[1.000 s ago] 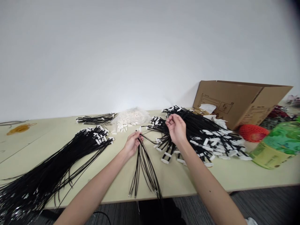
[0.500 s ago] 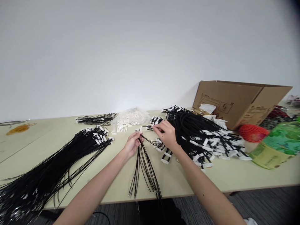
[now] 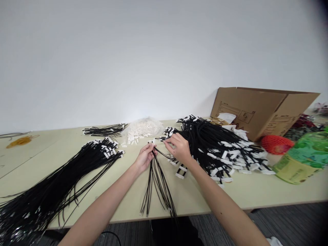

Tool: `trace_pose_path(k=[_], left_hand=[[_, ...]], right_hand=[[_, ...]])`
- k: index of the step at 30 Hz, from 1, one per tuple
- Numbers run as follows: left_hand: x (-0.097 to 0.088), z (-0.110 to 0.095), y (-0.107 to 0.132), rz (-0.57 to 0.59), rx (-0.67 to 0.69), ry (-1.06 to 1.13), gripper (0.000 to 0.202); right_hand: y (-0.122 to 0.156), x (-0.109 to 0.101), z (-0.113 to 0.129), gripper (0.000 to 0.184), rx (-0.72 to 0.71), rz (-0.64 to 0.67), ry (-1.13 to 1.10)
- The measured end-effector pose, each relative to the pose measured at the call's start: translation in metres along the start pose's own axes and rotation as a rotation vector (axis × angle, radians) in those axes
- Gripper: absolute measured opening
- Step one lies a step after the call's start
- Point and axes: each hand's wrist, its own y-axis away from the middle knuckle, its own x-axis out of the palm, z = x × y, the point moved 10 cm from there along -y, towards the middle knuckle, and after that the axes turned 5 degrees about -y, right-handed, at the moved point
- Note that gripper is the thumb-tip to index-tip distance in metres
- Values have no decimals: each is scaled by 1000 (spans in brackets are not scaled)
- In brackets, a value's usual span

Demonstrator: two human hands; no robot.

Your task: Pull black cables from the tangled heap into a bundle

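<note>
My left hand (image 3: 145, 156) is closed around the upper end of a small bunch of black cables (image 3: 160, 181), whose loose ends hang down toward the table's front edge. A white connector (image 3: 152, 141) shows at its fingertips. Just to the right, my right hand (image 3: 178, 147) pinches a thin black cable close to that connector; the exact grip point is too small to make out. One cable curves from the left hand and passes beneath the right. Behind the hands lies a clear plastic bag (image 3: 145, 127) of small white connectors, some spilled in front.
A long heap of black cables (image 3: 74, 167) covers the left side, with a smaller bundle (image 3: 105, 130) behind. On the right are a big cable pile (image 3: 205, 136), a cardboard box (image 3: 235, 109), a red netted item (image 3: 277, 145) and a green-yellow package (image 3: 299, 160). Yellow bands (image 3: 22, 141) lie far left.
My right hand has shifted slightly left and down, closer to the connector in my left hand. The left hand stays in place with its cables.
</note>
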Motion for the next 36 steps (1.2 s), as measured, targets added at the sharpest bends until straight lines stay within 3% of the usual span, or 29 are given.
trace_pose_path(k=[15, 27, 32, 36], left_hand=[[-1, -2, -1, 26, 20, -50, 14], [8, -4, 5, 62, 21, -178, 23], [16, -4, 9, 104, 3, -219, 23], [17, -2, 8, 124, -16, -227, 23]], right_hand=[[-1, 8, -4, 18, 0, 98, -96], [-1, 15, -4, 12, 54, 177, 18], [0, 22, -1, 12, 46, 212, -169], [5, 33, -9, 11, 140, 296, -346]])
